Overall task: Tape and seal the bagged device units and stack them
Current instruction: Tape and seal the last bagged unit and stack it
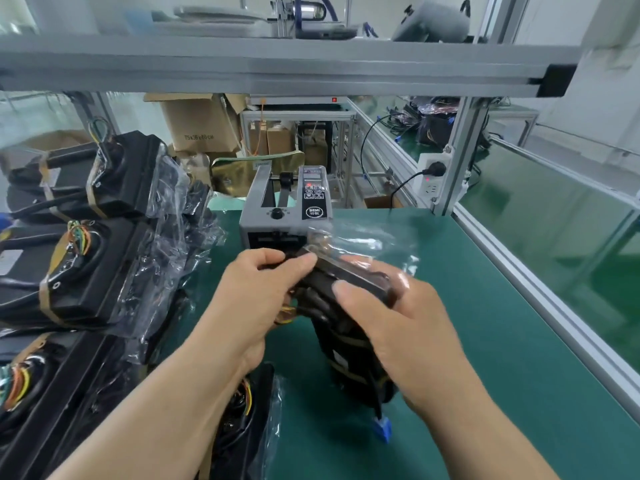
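We see both hands meeting in the middle of the green mat (502,341), just in front of the grey tape dispenser (287,209). Between them is one bagged unit (341,341), a dark device standing nearly upright, its lower end near or on the mat.

The left hand (263,289) pinches the upper end of the unit with thumb and curled fingers, close to the dispenser's front opening. We cannot tell whether a piece of tape is under these fingers. The right hand (391,317) grips the unit from the other side, thumb on the near face. Its other fingers are behind the device and show only dimly through the plastic. The loose top of the clear bag (363,237) stands out past the hands and is hard to follow against the mat.

A blue connector (382,429) hangs on a cable below the right wrist.

At the left, more bagged units (86,209) lie stacked, with brown tape bands around them (the lowest ones are cut off by the frame edge). One more unit (242,417) lies under the left forearm, mostly hidden.

Behind the dispenser stands a cardboard box (201,123), its print too blurred to read surely.
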### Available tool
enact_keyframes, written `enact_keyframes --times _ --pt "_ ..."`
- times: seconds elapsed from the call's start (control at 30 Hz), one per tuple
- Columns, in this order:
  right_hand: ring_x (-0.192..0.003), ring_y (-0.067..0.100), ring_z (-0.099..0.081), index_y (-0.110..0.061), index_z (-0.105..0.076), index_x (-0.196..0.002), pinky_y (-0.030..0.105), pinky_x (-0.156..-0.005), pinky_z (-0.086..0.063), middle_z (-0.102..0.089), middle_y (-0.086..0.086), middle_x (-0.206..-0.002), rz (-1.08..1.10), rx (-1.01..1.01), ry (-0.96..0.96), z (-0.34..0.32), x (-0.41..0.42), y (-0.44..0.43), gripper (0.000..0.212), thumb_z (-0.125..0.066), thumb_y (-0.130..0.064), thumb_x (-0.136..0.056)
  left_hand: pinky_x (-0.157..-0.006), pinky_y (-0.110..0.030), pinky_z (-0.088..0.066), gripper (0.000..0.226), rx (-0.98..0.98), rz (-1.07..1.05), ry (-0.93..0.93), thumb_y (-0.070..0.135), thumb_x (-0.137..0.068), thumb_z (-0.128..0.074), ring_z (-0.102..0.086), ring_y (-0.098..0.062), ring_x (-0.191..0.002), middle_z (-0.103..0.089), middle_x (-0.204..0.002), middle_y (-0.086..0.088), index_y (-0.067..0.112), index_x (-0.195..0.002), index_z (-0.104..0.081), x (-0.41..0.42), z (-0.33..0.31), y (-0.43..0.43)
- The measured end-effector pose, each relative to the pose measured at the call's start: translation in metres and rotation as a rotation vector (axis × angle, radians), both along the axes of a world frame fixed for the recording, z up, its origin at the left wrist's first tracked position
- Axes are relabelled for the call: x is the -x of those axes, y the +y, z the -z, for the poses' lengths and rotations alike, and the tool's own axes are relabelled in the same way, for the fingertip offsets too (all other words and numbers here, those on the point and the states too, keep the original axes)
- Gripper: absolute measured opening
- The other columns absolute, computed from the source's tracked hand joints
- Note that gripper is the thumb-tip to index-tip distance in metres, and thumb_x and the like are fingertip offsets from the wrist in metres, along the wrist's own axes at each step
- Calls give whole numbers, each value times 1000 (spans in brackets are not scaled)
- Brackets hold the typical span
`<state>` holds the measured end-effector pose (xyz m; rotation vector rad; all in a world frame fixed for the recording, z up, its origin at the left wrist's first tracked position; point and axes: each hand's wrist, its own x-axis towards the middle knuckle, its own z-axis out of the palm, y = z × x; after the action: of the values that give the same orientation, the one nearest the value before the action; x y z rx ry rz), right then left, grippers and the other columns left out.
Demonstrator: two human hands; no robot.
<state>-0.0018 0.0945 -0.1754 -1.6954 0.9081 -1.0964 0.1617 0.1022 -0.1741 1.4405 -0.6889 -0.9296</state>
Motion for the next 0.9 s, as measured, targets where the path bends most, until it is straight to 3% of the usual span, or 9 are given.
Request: enact_keyframes --times 0.1,0.17,0.3,0.37,0.47,0.53,0.67,0.8,0.9 --pt "-90 17 -75 -33 -76 -106 21 -74 -57 -78 0 -99 -82 -141 -376 14 16 -4 32 -68 -25 -76 -76 -25 -52 64 36 58 -199 63 -66 -77 -65 0 -81 -66 -98 7 34 -120 -58 -8 7 8" --pt "-100 26 -73 -19 -75 -112 26 -78 -58 -75 14 -111 -150 -292 -626 28 24 -8 37 -69 -22 -75 -96 -23 -46 73 56 224 -343 74 -57 -67 -61 6 -106 -65 -114 18 44 -122 -55 -13 10 12" --pt "-116 37 -65 -6 -66 -124 38 -89 -56 -64 24 -129 -333 -426 -775 53 32 -9 65 -84 -31 -67 -97 -32 -53 48 129 538 -370 58 -69 -75 -69 -14 -107 -74 -109 5 35 -111 -71 -6 9 17" --pt "-112 36 -66 -7 -70 -118 39 -87 -57 -66 23 -127 -320 -464 -738 59 43 -12 66 -89 -24 -57 -92 -37 -56 44 184 546 -384 49 -67 -81 -71 -18 -102 -75 -106 0 32 -107 -72 -4 9 20" --pt "-112 19 -68 -25 -77 -108 36 -96 -53 -74 6 -117 -123 -252 -375 56 66 -21 50 -80 -12 -61 -72 -39 -63 52 172 520 -506 49 -59 -86 -73 -13 -90 -74 -101 8 39 -107 -70 0 0 26" --pt "-122 6 -61 -39 -72 -114 32 -104 -46 -72 -8 -121 -54 -101 -172 46 75 -25 55 -81 -17 -65 -69 -35 -62 54 169 518 -639 52 -56 -86 -71 -10 -85 -71 -97 12 40 -106 -68 4 -7 26" --pt "-125 8 -60 -42 -66 -120 25 -106 -46 -70 -9 -125 -134 -15 -153 24 74 -30 64 -89 -46 -60 -78 -27 -53 50 208 539 -818 52 -57 -88 -63 -9 -90 -67 -94 13 39 -101 -68 18 -15 20" --pt "-102 12 -70 -34 -74 -102 25 -91 -54 -76 -1 -103 -125 -48 -199 13 72 -30 38 -82 -21 -67 -81 -41 -50 47 223 587 -900 49 -59 -88 -60 -14 -89 -65 -91 8 30 -98 -69 27 -14 14" --pt "-88 10 -70 -21 -76 -86 19 -77 -55 -75 1 -89 -90 -53 -141 15 74 -28 19 -79 -17 -67 -81 -43 -49 48 207 613 -951 48 -58 -89 -61 -12 -89 -66 -91 10 30 -98 -70 32 -9 10"
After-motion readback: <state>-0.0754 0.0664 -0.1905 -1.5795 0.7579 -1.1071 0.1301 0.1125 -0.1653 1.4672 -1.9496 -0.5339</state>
